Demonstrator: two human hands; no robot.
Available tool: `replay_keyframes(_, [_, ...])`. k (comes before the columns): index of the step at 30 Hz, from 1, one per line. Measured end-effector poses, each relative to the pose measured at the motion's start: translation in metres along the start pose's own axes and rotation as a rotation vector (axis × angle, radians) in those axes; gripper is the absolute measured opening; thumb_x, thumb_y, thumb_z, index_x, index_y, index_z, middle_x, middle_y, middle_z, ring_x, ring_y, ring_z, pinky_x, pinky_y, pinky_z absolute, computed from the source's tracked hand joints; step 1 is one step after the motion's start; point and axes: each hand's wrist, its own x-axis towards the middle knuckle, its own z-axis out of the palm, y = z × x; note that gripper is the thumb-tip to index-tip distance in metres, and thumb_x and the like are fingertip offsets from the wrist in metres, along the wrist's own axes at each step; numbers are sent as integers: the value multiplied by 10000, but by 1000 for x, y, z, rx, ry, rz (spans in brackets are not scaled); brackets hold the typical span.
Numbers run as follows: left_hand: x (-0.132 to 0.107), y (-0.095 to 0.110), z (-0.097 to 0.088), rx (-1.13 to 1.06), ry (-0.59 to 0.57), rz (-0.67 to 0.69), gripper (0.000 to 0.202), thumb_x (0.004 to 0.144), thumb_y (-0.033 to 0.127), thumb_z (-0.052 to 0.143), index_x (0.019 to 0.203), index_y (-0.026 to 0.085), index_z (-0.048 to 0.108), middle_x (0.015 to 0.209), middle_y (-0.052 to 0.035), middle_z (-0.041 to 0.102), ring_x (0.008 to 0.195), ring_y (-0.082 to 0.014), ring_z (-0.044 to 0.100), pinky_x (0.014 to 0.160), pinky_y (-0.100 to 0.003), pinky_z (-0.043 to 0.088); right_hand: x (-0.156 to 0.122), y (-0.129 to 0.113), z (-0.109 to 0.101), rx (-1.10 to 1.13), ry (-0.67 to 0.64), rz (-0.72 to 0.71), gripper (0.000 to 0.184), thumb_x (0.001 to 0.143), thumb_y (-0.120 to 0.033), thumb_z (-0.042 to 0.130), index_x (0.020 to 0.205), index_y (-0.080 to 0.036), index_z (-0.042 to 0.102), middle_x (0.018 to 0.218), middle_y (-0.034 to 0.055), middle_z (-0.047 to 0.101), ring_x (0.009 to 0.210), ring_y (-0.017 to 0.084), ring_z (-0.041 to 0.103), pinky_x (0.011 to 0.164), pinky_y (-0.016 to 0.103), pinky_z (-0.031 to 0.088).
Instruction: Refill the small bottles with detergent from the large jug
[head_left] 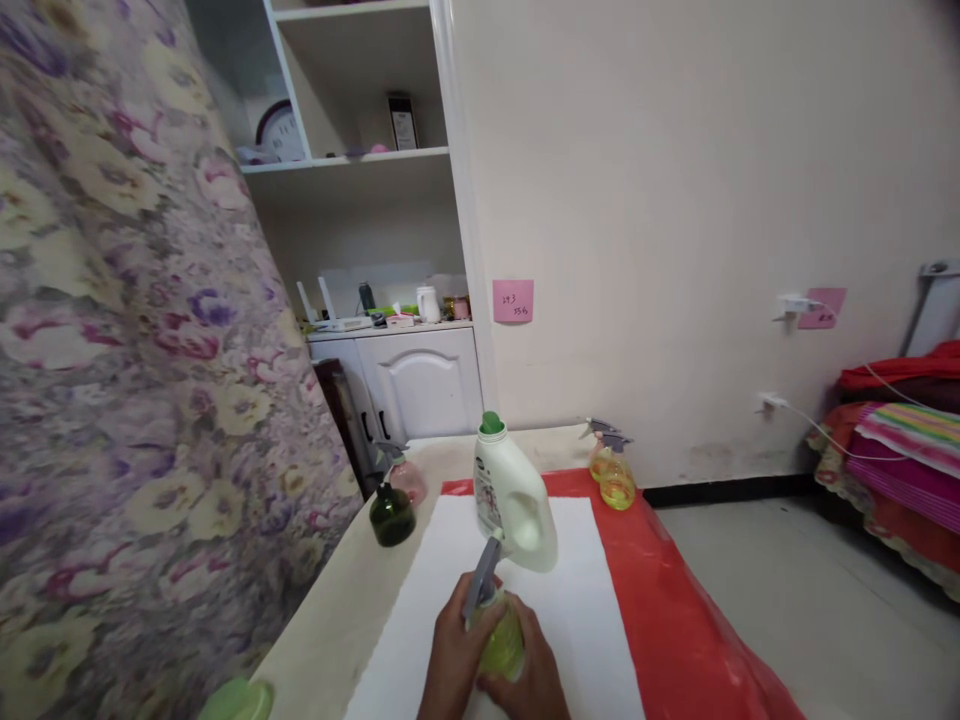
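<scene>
Near the front of the table, a spray bottle (pixel 501 645) with yellow-green liquid and a grey trigger head is between my two hands. My left hand (pixel 456 640) closes round its neck and upper side, just below the trigger. My right hand (pixel 531 650) wraps the right side of the bottle body, fingers curled. Just beyond stands a large pale-green detergent jug (pixel 517 500) with a green cap, upright on a white sheet (pixel 577 600). The bottle's base and some of my fingertips are hidden.
Two spray bottles with yellow liquid (pixel 617 487) stand back right on a red cloth (pixel 660 590). A dark green bottle (pixel 391 515) and a pink spray bottle (pixel 409 480) stand left. A light-green object (pixel 236 700) sits at the front-left edge. A floral curtain (pixel 150 400) hangs left.
</scene>
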Motion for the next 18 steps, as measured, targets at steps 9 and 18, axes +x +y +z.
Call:
replay_keyframes(9, [3, -16, 8, -84, 113, 60, 316, 774, 373, 668, 1051, 222, 643, 980, -51, 720, 950, -245, 667, 846, -337, 526, 3, 27, 11, -25, 51, -19, 818, 557, -158, 708, 1334, -192, 456, 1328, 105, 601, 1257, 302, 548, 1065, 416, 457])
replay_keyframes(18, [2, -27, 5, -81, 148, -80, 426, 708, 513, 687, 993, 197, 673, 1093, -93, 740, 1128, -332, 632, 974, -428, 506, 8, 13, 6, 20, 41, -11, 855, 461, -76, 698, 1283, -232, 522, 1295, 87, 642, 1224, 340, 576, 1028, 464, 484])
